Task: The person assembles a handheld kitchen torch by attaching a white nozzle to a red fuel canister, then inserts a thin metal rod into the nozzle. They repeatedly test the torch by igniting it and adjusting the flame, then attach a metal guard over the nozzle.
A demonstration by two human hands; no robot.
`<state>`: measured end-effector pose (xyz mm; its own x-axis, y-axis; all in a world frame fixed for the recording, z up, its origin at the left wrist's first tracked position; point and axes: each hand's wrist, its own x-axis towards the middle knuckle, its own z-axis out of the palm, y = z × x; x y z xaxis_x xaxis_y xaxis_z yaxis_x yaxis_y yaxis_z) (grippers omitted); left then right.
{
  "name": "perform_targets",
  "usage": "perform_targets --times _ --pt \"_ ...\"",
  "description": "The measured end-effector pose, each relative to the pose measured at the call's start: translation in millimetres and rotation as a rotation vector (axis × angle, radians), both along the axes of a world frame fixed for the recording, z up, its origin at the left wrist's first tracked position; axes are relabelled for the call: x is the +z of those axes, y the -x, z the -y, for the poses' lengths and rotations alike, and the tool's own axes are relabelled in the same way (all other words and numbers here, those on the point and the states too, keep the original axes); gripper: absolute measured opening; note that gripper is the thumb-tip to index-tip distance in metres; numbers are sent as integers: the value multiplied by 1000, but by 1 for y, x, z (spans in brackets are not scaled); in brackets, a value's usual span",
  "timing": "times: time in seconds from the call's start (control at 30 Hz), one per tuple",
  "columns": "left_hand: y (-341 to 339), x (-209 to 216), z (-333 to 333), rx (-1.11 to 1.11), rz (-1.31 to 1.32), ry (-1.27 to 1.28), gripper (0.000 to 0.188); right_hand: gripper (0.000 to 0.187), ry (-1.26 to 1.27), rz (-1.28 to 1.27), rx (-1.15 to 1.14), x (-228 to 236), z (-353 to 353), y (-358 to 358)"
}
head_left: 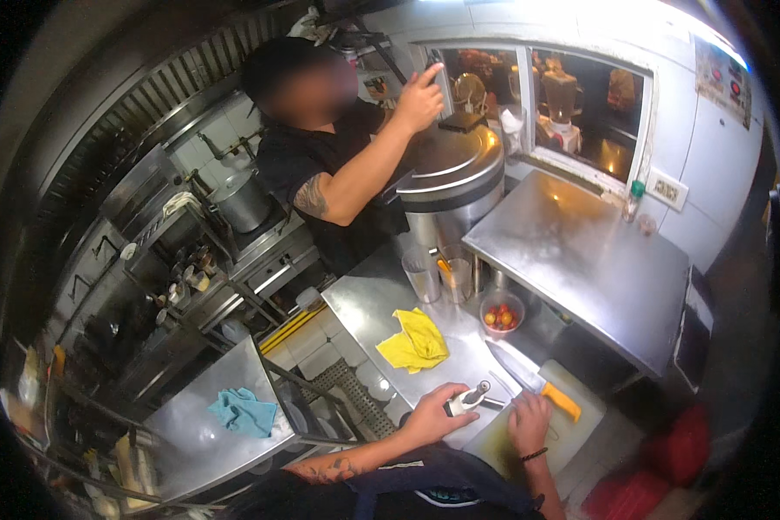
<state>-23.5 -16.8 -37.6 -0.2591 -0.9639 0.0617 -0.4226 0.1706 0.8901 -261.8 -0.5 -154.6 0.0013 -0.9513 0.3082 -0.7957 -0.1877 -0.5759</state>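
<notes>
1. The left hand (438,418) grips a white-and-metal tool (471,400).
2. The right hand (529,424) is near the orange-handled knife (529,376).
3. Farther left lies a yellow cloth (414,341) (crumpled).
4. A far bowl (502,332) holds reddish fruit (501,315).

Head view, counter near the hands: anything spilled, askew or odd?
Mildly: the orange-handled knife lies with its blade jutting past the cutting board, so it looks casually set down near the right hand. No spill or damage that I can make out.

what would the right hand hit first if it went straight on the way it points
Probably the orange-handled knife, which lies just ahead of the right hand, though the hand's height over the cutting board is hard to judge.
</notes>
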Motion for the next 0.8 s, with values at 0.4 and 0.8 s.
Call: perform_targets --times 0.4,0.8 --pt "1 0 22 -225 136 -2 52 31 -194 1151 250 86 8 -63" --pt "-89 -52 118 -117 144 196 48 70 -16 462 240 162 115 -71"
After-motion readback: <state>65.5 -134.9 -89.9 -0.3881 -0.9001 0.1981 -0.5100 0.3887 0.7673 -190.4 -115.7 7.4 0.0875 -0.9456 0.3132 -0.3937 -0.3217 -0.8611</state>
